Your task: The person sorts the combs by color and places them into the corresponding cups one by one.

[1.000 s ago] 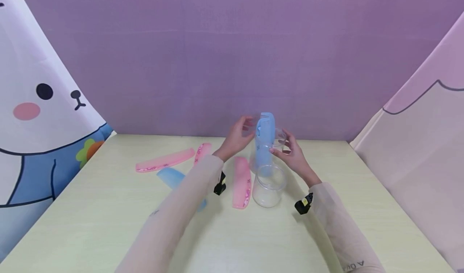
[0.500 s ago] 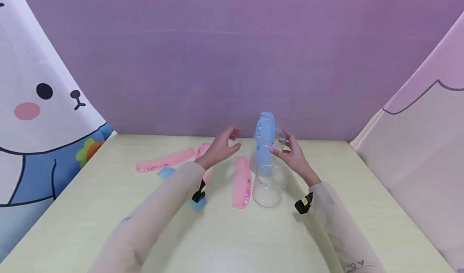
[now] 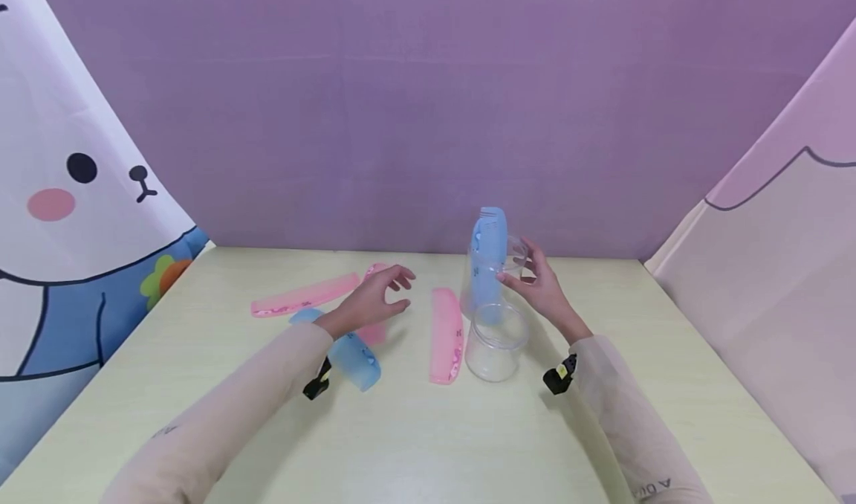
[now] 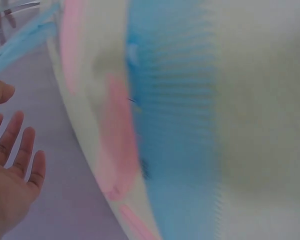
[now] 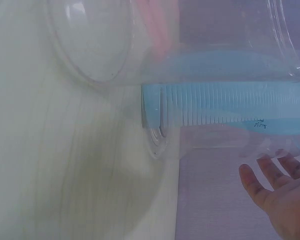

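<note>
My right hand (image 3: 543, 288) holds the rim of a tall clear plastic container (image 3: 516, 253) between thumb and fingers. Blue combs (image 3: 490, 247) stand upright inside it, overlapping, their tops above the rim. In the right wrist view the teeth of one blue comb (image 5: 205, 102) show through the clear wall. My left hand (image 3: 371, 301), with nothing in its grasp and fingers loosely bent, hovers over a pink comb (image 3: 373, 333) and a loose blue comb (image 3: 356, 361). The forearm hides part of that blue comb, which looms large and blurred in the left wrist view.
A shorter clear jar (image 3: 493, 364) stands in front of the tall container. Left of it lies another pink comb (image 3: 444, 337), and a further pink comb (image 3: 304, 297) is at the far left. A purple cloth (image 3: 428, 117) hangs behind the table (image 3: 468, 444).
My left hand has moved away from the tall container, leftward and nearer, to above the loose combs. The right hand keeps its hold at the same spot.
</note>
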`<control>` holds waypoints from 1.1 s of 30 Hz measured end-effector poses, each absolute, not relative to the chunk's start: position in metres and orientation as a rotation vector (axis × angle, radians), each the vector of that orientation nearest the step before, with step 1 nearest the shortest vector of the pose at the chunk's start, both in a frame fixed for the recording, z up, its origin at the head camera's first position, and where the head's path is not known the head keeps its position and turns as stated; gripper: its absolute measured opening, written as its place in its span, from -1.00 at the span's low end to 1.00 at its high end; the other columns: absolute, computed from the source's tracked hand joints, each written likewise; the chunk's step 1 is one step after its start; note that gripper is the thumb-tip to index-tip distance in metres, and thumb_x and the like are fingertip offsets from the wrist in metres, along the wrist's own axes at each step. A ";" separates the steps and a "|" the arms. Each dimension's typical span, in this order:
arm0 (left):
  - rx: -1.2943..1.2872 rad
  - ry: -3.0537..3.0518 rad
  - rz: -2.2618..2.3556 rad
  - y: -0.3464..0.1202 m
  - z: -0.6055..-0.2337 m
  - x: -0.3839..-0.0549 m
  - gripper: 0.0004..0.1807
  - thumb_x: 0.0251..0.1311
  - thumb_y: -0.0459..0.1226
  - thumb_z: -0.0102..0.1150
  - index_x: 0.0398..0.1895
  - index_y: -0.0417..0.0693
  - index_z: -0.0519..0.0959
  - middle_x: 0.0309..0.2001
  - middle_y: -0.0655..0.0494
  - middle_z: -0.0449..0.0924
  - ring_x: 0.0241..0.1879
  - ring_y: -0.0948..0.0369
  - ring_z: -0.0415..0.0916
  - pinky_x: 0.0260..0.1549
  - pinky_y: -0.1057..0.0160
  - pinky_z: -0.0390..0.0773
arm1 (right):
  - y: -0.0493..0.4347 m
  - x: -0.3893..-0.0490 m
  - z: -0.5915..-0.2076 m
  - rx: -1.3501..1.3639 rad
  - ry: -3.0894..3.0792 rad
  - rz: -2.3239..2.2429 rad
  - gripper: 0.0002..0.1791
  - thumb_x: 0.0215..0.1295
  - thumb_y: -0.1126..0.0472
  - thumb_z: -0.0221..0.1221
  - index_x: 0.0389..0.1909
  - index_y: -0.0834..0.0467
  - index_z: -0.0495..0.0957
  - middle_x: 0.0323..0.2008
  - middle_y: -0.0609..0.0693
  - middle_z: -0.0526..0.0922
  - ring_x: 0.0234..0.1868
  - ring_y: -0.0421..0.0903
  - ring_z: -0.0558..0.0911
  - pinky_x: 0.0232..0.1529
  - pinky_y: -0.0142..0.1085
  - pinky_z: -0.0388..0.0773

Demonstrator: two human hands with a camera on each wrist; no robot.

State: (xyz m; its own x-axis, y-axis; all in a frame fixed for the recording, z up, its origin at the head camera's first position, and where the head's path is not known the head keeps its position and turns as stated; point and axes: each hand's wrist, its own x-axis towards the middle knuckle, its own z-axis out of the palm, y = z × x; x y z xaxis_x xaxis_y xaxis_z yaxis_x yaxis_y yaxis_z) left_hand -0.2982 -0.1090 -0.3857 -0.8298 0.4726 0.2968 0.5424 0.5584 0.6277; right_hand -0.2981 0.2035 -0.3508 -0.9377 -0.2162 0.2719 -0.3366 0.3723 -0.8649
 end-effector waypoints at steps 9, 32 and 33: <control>-0.997 -2.819 -1.088 -0.140 -0.394 -0.280 -0.59 0.09 -0.32 0.20 0.04 -0.19 0.42 -0.03 -0.09 0.51 -0.04 0.02 0.45 -0.01 0.06 0.47 | 0.208 -0.306 -0.359 0.517 -2.502 1.596 -0.08 0.16 0.19 0.21 0.40 0.17 -0.17 0.31 0.28 0.12 0.29 0.26 0.20 0.18 0.10 0.31; -1.060 -2.946 -0.667 -0.196 -0.405 -0.262 -0.54 -0.08 -0.11 0.34 -0.08 -0.03 0.51 -0.14 0.17 0.56 -0.12 0.18 0.48 -0.10 0.14 0.50 | 0.212 -0.315 -0.372 0.516 -2.498 1.561 -0.06 0.15 0.08 0.22 0.40 0.13 -0.17 0.32 0.26 0.12 0.29 0.26 0.21 0.17 0.09 0.32; -1.069 -2.942 -0.651 -0.198 -0.406 -0.262 -0.53 -0.09 -0.09 0.35 -0.08 -0.03 0.50 -0.14 0.18 0.56 -0.12 0.19 0.48 -0.09 0.13 0.49 | 0.212 -0.316 -0.372 0.518 -2.496 1.559 -0.06 0.15 0.08 0.22 0.40 0.14 -0.17 0.32 0.27 0.12 0.29 0.26 0.21 0.17 0.09 0.33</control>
